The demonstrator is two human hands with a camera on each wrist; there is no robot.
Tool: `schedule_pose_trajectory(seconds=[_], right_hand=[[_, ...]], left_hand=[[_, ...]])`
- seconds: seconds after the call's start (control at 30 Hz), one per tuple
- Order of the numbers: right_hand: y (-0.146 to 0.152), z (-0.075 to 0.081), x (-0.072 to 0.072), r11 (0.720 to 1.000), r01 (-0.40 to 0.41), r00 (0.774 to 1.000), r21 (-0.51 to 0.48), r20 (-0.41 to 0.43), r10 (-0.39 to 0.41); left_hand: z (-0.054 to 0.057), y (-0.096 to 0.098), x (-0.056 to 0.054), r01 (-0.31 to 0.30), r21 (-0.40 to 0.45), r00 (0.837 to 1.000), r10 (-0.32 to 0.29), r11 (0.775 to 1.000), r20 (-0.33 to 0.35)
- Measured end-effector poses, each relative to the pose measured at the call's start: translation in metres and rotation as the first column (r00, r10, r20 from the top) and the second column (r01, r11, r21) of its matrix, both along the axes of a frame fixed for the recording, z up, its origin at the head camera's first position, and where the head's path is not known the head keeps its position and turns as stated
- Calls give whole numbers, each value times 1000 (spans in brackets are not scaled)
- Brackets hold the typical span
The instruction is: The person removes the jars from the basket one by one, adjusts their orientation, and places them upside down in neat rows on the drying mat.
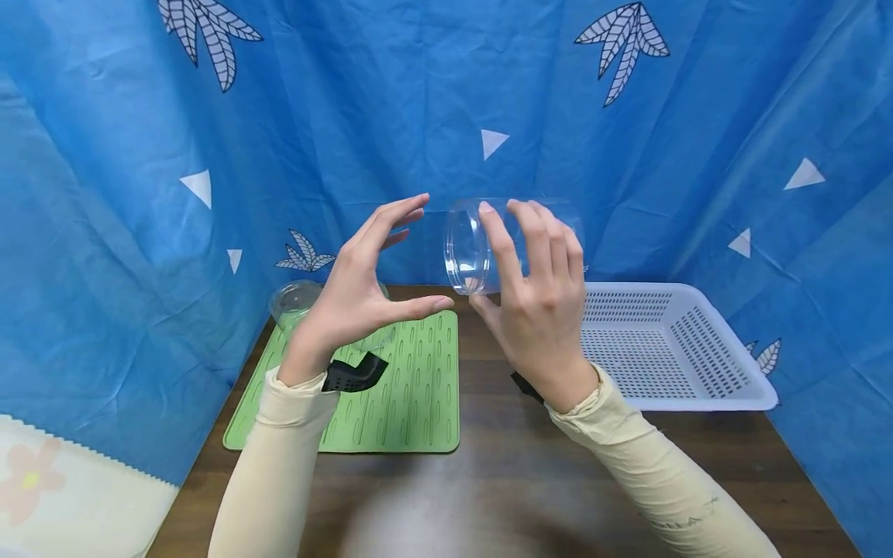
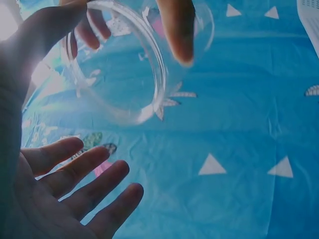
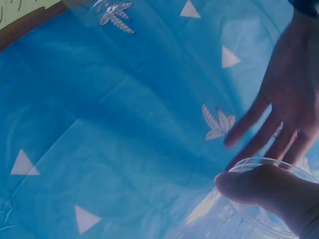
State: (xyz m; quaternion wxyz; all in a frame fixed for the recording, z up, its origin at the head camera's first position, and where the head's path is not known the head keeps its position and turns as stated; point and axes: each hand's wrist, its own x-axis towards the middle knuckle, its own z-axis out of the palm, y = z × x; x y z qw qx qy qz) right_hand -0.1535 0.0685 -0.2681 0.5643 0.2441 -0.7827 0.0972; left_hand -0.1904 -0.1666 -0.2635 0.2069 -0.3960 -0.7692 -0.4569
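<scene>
My right hand (image 1: 540, 298) grips a clear plastic cup (image 1: 460, 244) that lies on its side in the air, fingers over the top and thumb underneath. Its ringed round end faces left. Across from that end, my left hand (image 1: 356, 283) is held up with thumb and fingers spread wide, and nothing lies between them. In the left wrist view the cup's ring (image 2: 160, 74) shows above the extended left fingers. The right wrist view shows the right thumb (image 3: 264, 186) lying along the cup near its rim.
A green ridged mat (image 1: 418, 387) lies at the left of the brown wooden table (image 1: 488, 465). Clear plastic cups (image 1: 287, 297) stand at its back, partly behind the left hand. At the right sits a white perforated basket (image 1: 725, 387). Blue patterned cloth (image 1: 418, 101) hangs behind and at the sides.
</scene>
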Motion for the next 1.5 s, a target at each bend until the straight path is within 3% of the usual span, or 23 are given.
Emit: schedule_pose_trajectory(seconds=[0.17, 0.47, 0.77, 0.97, 1.07, 1.27, 1.37, 1.5], right_hand=[[-15, -2, 1, 999, 10, 999, 40, -42, -8], [-33, -6, 0, 998, 16, 995, 62, -102, -9], [-35, -8, 4, 996, 13, 999, 89, -45, -9], [-32, -1, 21, 991, -94, 994, 91, 59, 89], [-26, 9, 35, 976, -203, 970, 75, 150, 191], [-5, 35, 55, 906, -417, 864, -71, 278, 419], [10, 44, 57, 893, -424, 835, -151, 317, 450], [31, 48, 49, 882, -404, 807, -242, 361, 468]], left_hand=[[5, 9, -2, 55, 2, 998, -55, 998, -21], [3, 11, -4, 111, 44, 994, -110, 993, -12], [-1, 7, -5, 133, 74, 991, -134, 988, 4], [-4, 4, -6, 131, 78, 991, -132, 988, 19], [-6, 1, -5, 115, 74, 993, -118, 991, 28], [-8, -5, -5, 113, 66, 992, -117, 991, 55], [-8, -7, -4, 125, 61, 989, -129, 990, 71], [-8, -9, -3, 141, 61, 985, -146, 988, 89]])
